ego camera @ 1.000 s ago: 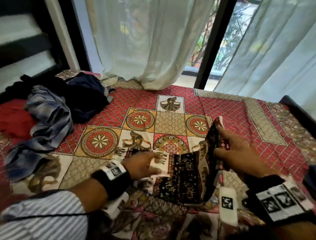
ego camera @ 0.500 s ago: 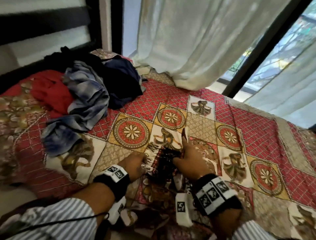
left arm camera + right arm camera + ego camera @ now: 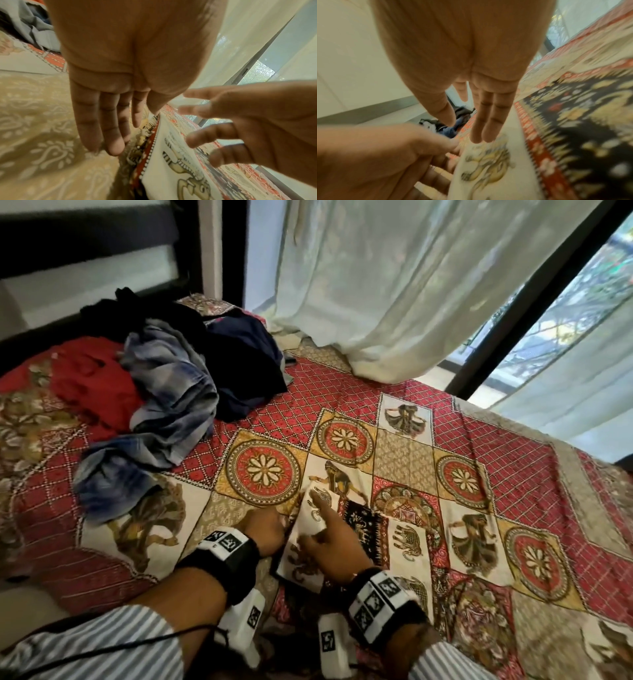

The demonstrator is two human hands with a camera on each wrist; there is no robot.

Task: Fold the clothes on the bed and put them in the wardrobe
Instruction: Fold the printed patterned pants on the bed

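— Comparing with half a second back, what do you get?

— I see the printed cloth (image 3: pixel 310 529) folded over now: its white panel faces up, where the dark side showed between my hands before. My view has hardly shifted. The pile of clothes (image 3: pixel 171 392) sits unchanged, well beyond the cloth toward the headboard.

— Where is the cloth exactly?

— On the bedspread (image 3: pixel 513 440), near the bed's front edge, with both hands on or beside it.

— The right hand (image 3: pixel 334 546)?

— Flat on top of the cloth. In the right wrist view its fingers (image 3: pixel 485 121) are straight and together, tips pressing the white panel (image 3: pixel 496 169). It grasps nothing; it only presses.

— And the left hand (image 3: pixel 265 530)?

— Just beside the cloth, at the edge nearer the pile. In the left wrist view its fingers (image 3: pixel 102 128) reach straight down to the beige bedspread (image 3: pixel 42 135), right against the cloth's red border (image 3: pixel 149 152). I count them as extended, nothing pinched, though the tips are partly hidden by the fold.

— Anything else around?

— A white curtain (image 3: pixel 376 285) hangs beyond the cloth, its hem resting on the far side of the bed.
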